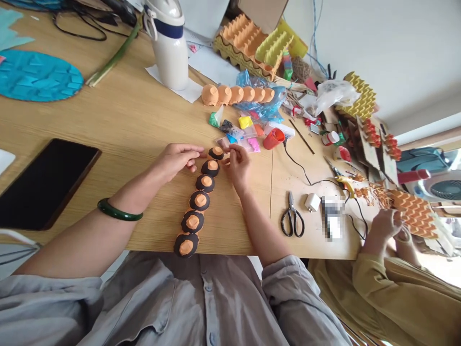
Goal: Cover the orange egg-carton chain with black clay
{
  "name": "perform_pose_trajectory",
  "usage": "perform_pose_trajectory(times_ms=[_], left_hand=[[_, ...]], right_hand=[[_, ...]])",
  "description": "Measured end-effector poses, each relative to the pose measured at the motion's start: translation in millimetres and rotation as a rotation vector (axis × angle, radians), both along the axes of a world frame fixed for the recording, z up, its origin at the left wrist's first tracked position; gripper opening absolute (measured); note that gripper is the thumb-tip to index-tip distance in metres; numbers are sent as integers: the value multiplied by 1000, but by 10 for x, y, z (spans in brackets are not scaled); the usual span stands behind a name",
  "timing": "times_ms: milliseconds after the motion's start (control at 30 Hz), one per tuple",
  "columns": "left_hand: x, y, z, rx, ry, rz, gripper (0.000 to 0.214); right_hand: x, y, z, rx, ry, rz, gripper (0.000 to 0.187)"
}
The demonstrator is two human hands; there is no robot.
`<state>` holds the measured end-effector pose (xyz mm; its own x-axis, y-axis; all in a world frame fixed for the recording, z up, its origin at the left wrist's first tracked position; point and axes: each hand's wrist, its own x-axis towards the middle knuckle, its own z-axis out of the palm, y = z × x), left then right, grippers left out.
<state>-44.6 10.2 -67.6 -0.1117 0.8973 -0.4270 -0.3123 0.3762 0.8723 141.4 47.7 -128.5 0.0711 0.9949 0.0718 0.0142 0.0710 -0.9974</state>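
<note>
A strip cut from an egg carton (200, 200) runs from the table's front edge away from me. Its several orange cups each carry a black ring around a bare orange top. My left hand (181, 159) is at the left of the farthest cup, fingers stretched towards its edge. On the other side, my right hand (238, 166) has thumb and fingers pinched together close to the same cup; whatever lies between the fingertips is too small to make out. Beyond both hands lie small packets of coloured clay (245, 122) and a second, plain orange carton strip (236, 94).
A phone (46, 182) and a blue oval piece (39, 76) lie left. Behind stand a white flask (169, 48) and egg trays (252, 45). Scissors (292, 218), a red cup (273, 138), a charger (312, 202) and a cable are right. A co-worker's hands (389, 226) work far right.
</note>
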Motion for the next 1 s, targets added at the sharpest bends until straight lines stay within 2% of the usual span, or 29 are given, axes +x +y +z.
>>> perform_pose_trajectory(times_ms=[133, 267, 400, 500, 633, 700, 833, 933, 1000], left_hand=[[44, 6, -47, -5, -97, 39, 16], [65, 18, -47, -23, -233, 29, 15], [87, 29, -19, -18, -334, -15, 14], [104, 38, 26, -20, -382, -18, 14], [117, 41, 118, 29, -462, 69, 9], [110, 42, 159, 82, -509, 141, 12], [76, 38, 193, 127, -556, 287, 26], [70, 13, 193, 79, -562, 341, 30], [86, -15, 201, 24, -578, 348, 34]], right_hand=[[-29, -10, -117, 68, 16, 15, 32], [-27, -72, -101, 73, 110, 51, 46], [-10, -109, 31, 76, 130, 136, 47], [50, -86, 139, 42, 167, 136, 52], [183, -7, 272, -61, 186, 87, 51], [265, 44, 372, -57, 131, 67, 48], [475, 126, 689, 155, -62, -16, 32], [586, 94, 908, 351, -258, -99, 25], [576, 10, 964, 396, -311, -113, 24]])
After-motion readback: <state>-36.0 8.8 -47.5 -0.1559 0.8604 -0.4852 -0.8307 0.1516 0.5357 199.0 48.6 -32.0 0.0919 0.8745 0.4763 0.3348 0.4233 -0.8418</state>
